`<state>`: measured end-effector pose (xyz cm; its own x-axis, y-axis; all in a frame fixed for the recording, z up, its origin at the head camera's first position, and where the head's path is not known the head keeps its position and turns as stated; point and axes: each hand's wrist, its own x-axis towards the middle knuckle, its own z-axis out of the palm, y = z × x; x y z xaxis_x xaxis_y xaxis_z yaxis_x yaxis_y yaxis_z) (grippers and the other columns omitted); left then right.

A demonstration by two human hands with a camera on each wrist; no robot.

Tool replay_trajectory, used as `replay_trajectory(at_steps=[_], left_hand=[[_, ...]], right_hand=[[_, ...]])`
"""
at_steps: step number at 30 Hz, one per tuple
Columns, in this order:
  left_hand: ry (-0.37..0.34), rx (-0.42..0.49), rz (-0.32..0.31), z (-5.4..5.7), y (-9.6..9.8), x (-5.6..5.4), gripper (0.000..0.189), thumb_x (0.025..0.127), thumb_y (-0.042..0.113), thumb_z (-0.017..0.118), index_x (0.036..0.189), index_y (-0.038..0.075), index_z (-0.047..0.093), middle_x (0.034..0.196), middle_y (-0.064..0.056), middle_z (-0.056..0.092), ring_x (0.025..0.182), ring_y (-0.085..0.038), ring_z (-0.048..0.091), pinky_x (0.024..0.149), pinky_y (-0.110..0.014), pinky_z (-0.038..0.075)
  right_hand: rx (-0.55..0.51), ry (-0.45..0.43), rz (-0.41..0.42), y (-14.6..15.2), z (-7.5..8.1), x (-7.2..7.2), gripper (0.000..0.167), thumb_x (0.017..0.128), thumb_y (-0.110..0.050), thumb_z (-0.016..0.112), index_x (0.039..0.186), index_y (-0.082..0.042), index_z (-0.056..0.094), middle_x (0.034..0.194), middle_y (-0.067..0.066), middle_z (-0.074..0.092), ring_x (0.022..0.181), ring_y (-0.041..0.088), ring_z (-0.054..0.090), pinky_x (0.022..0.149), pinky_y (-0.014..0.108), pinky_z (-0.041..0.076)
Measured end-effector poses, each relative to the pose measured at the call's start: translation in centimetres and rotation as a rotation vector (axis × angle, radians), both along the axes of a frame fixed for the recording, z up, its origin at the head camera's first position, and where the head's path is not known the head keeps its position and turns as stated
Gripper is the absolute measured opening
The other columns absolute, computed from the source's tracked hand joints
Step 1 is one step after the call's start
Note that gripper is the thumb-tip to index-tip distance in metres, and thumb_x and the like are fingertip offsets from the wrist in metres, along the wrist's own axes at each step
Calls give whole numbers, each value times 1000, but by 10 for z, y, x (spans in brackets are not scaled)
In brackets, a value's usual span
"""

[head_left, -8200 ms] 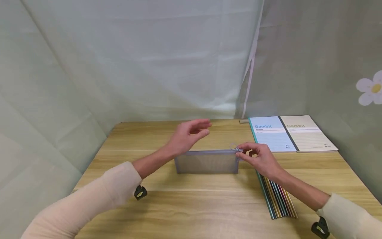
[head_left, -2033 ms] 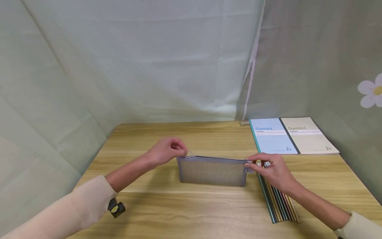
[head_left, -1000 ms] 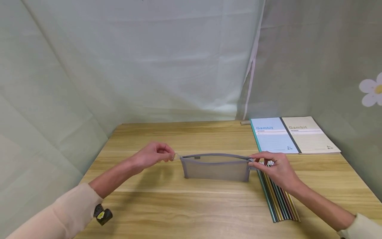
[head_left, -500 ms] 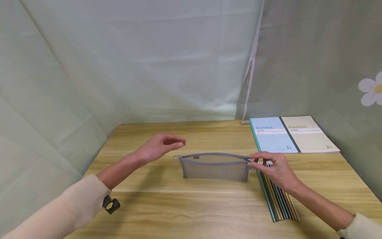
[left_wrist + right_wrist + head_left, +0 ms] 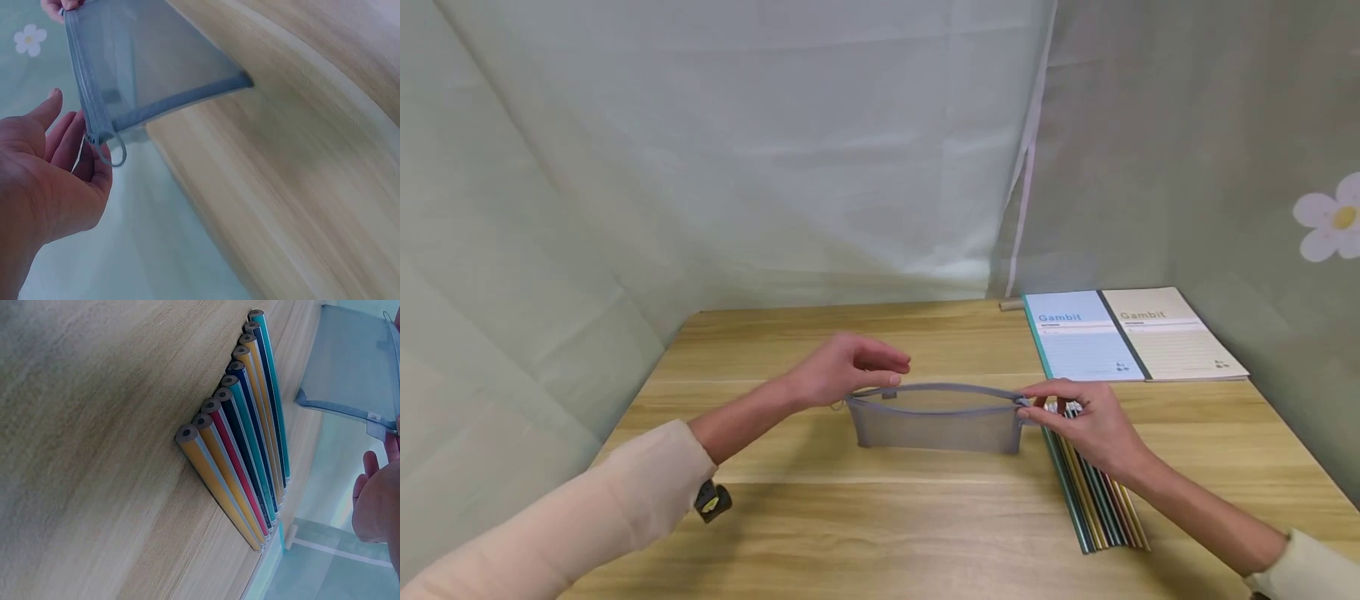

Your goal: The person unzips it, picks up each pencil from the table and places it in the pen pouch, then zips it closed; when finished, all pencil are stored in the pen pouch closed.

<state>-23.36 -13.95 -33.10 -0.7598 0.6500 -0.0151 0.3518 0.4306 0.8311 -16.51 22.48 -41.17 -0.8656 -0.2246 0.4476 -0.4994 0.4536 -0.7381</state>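
Note:
A grey-blue mesh pencil case (image 5: 936, 433) stands upright on the wooden table, its zip undone and its mouth gaping. My right hand (image 5: 1086, 417) pinches the upper right corner of the case between thumb and fingers. Over the left end of the mouth is my left hand (image 5: 850, 371), fingers extended and thumb apart from them, holding nothing. In the left wrist view the zipper's pull ring (image 5: 114, 150) hangs at the case's corner, beside the left fingers. A row of several pencils (image 5: 240, 444) in yellow, teal, dark blue and red lies under the right hand.
Two notebooks, one blue (image 5: 1078, 337) and one beige (image 5: 1172, 333), lie side by side at the back right. A small tube-like end (image 5: 1011, 305) shows by the blue one. Pale curtains (image 5: 820, 150) surround the table (image 5: 865, 525).
The zip, closed at first, was drawn leftward and the case's mouth spread. The left hand has since let go of the pull ring and moved right over the mouth; the right keeps its pinch.

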Motion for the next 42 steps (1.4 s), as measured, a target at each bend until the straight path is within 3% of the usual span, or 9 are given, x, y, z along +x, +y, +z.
replay_trajectory(at_steps=[5, 12, 23, 30, 36, 42], left_hand=[[14, -17, -31, -5, 8, 1, 35, 98, 13, 78, 132, 3, 73, 123, -7, 77, 114, -18, 74, 95, -31, 62], [22, -31, -18, -8, 16, 4, 29, 96, 11, 80, 125, 5, 78, 117, -3, 79, 103, -13, 76, 87, -30, 64], [2, -59, 11, -10, 21, 4, 24, 97, 13, 80, 119, 7, 81, 113, -1, 80, 97, -11, 75, 85, -28, 63], [13, -37, -5, -15, 20, 3, 16, 95, 14, 82, 111, 9, 84, 104, 1, 80, 89, -15, 73, 77, -29, 62], [3, -3, -33, -17, 18, 6, 14, 94, 12, 83, 108, 7, 84, 102, 0, 80, 89, -18, 75, 80, -29, 64], [14, -45, 1, -18, 15, 10, 13, 95, 15, 82, 106, 8, 84, 102, 1, 80, 86, -19, 73, 79, -27, 63]], right_hand=[[-9, -8, 9, 0, 1, 0, 20, 87, -1, 86, 104, -12, 84, 93, -3, 79, 67, 15, 58, 51, 24, 47], [-9, -11, 10, -1, 0, 1, 21, 87, -4, 87, 105, -14, 84, 97, -3, 79, 71, 16, 60, 53, 25, 48], [-24, -14, 14, -3, -1, 1, 21, 88, -3, 86, 106, -13, 84, 96, -3, 79, 72, 16, 58, 52, 26, 45], [-16, -21, 11, -5, 0, 0, 22, 87, -4, 87, 107, -13, 84, 97, -3, 80, 72, 15, 59, 53, 24, 47], [-15, -34, 15, -8, 0, 0, 23, 86, -5, 88, 107, -12, 84, 98, -3, 80, 72, 16, 60, 53, 24, 48], [-12, -38, 34, -10, 0, -1, 23, 87, -6, 88, 109, -13, 84, 99, -3, 80, 70, 16, 60, 53, 25, 49]])
